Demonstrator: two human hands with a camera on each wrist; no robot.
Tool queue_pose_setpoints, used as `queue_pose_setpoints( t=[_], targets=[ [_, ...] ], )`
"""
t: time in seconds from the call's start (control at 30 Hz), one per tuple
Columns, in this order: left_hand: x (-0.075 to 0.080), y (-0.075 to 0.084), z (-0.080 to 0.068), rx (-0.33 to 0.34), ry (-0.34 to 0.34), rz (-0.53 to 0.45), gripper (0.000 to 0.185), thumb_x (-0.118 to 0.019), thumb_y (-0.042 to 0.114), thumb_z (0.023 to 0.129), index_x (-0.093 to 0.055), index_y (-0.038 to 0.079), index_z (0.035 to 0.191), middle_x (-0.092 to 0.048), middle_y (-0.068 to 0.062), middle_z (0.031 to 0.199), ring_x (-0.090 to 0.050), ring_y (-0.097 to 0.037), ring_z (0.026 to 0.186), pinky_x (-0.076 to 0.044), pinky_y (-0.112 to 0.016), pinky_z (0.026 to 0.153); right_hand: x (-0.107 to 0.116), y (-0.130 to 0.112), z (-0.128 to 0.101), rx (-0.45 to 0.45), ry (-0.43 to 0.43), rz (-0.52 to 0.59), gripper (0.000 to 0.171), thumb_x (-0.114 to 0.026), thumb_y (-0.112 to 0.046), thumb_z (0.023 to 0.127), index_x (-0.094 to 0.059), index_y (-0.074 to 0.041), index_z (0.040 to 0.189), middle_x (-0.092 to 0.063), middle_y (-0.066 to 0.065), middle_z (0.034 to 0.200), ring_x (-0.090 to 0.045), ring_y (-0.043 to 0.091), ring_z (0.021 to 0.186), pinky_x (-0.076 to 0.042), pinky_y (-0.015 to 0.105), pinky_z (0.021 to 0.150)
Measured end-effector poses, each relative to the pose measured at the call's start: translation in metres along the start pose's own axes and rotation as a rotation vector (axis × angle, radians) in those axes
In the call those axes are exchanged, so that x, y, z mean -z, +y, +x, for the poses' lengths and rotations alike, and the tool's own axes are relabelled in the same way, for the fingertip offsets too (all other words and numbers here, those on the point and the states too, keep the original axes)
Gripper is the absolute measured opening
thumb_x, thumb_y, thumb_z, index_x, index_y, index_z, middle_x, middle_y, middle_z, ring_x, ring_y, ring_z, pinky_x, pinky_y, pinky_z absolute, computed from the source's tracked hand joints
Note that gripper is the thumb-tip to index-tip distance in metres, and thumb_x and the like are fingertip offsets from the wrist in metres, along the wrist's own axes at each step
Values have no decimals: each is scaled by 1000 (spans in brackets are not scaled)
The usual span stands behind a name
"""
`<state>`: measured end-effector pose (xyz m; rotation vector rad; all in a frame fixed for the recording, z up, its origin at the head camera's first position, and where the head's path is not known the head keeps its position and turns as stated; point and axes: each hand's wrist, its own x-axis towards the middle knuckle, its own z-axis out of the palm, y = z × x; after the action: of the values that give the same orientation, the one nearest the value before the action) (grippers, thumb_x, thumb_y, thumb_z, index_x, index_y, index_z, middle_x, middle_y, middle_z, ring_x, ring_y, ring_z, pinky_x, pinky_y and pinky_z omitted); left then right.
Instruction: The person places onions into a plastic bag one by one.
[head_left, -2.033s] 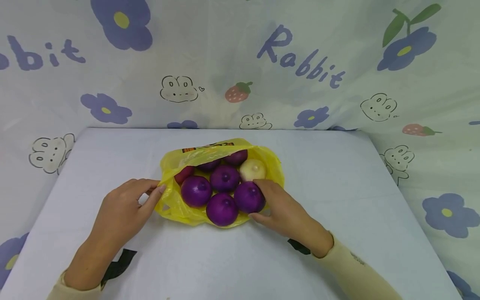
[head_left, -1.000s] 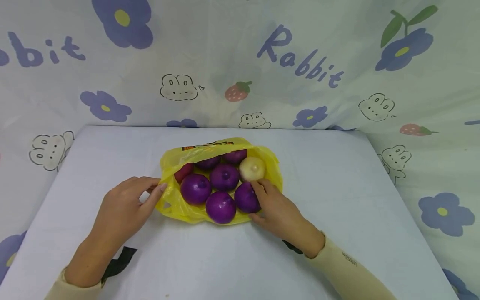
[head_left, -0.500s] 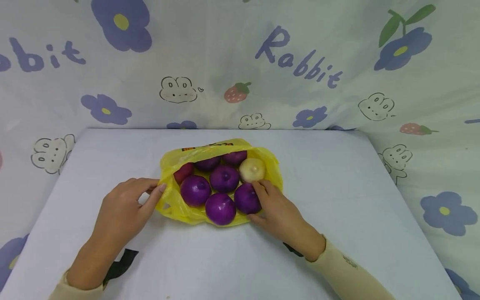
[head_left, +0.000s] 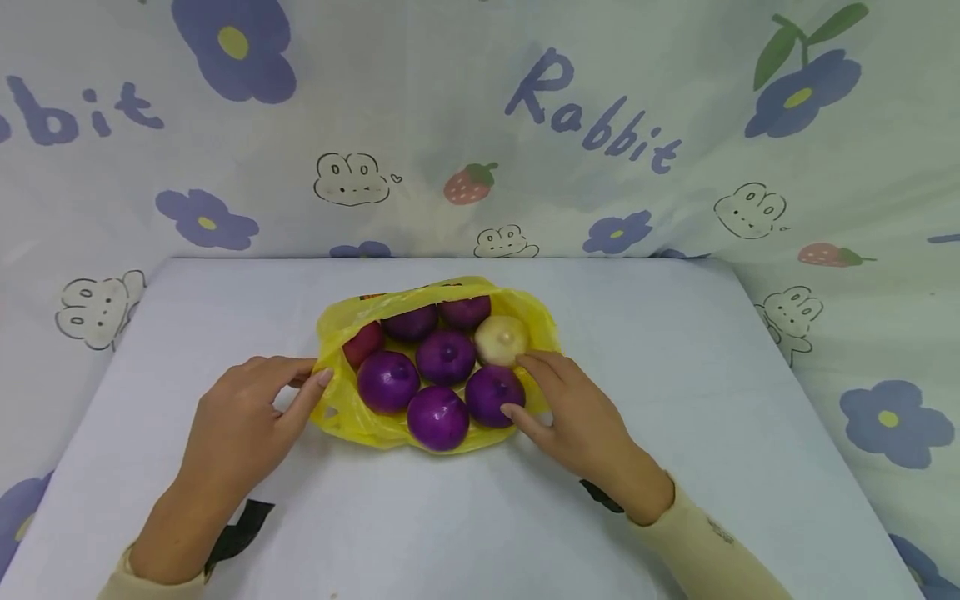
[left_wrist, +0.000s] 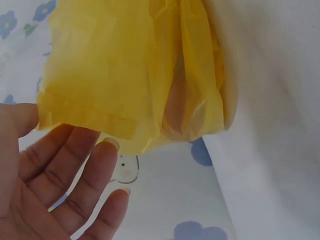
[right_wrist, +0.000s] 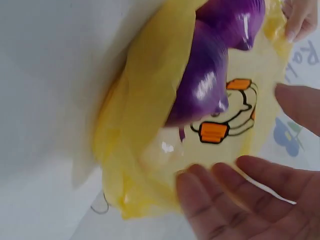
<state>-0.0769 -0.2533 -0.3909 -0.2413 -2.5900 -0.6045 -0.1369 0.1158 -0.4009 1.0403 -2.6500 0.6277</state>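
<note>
Left hand [head_left: 243,408] pinches the left rim of the yellow bag [head_left: 337,412] lying mid-table [head_left: 675,375], right hand [head_left: 573,408] with loosely spread fingers touching a purple onion [head_left: 489,392] at the bag's right side, beside a white onion [head_left: 500,338].

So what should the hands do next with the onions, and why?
Probably the right hand should close round the purple onion it touches and lift it out. The left hand already holds the bag edge, and the bag's mouth lies open.
</note>
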Motion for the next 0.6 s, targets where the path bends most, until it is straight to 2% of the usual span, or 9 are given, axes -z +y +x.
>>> queue_pose_setpoints(
  t=[0.1,0.17,0.27,0.33,0.4,0.5,0.53,0.6],
  targets=[
    [5,-1,0,9,23,25,31,-83,19,87,-78,3,113,-77,-11,94,-68,-33,88,-56,-55,71,7,5,-1,30,67,26,61,-87,-29,88,-62,0,135,-64,15,132,-62,31,123,-54,44,102],
    [12,-1,-1,28,34,50,32,-83,20,87,-78,5,115,-77,-12,96,-68,-35,91,-54,-56,72,12,9,-1,43,102,35,57,-83,-31,92,-62,0,135,-65,15,132,-62,31,124,-54,46,101],
    [22,-4,-3,46,37,85,37,-82,24,87,-76,6,120,-77,-13,102,-66,-37,97,-53,-58,77,21,17,-3,47,138,30,57,-69,-45,101,-62,0,136,-63,15,134,-60,32,125,-53,48,101],
    [29,-5,-5,53,36,102,42,-79,34,91,-75,7,123,-76,-14,107,-64,-39,103,-51,-59,82,27,23,-5,44,155,17,63,-56,-54,105,-61,0,138,-62,15,137,-59,31,127,-53,48,102],
    [35,-7,-5,48,41,110,53,-69,52,97,-73,8,125,-75,-15,113,-61,-40,109,-48,-60,87,33,28,-7,40,163,2,69,-48,-59,106,-60,-1,140,-60,14,140,-57,31,129,-51,47,103],
    [41,-7,-6,17,67,120,78,-48,74,99,-70,5,128,-72,-19,118,-59,-44,111,-44,-61,91,40,36,-9,42,164,-27,72,-45,-62,106,-57,-1,143,-57,15,144,-54,32,133,-49,45,106],
    [43,-6,-6,6,74,119,86,-41,80,98,-69,5,129,-71,-20,119,-58,-45,111,-43,-61,91,42,38,-9,45,163,-35,73,-44,-62,106,-56,-1,144,-56,15,145,-53,33,134,-47,44,108],
    [46,-5,-7,-25,89,120,92,-38,82,97,-67,2,130,-70,-22,120,-58,-47,111,-42,-61,91,45,42,-10,56,158,-44,74,-45,-62,106,-55,0,145,-55,16,146,-52,34,135,-43,41,112]
  ],
)
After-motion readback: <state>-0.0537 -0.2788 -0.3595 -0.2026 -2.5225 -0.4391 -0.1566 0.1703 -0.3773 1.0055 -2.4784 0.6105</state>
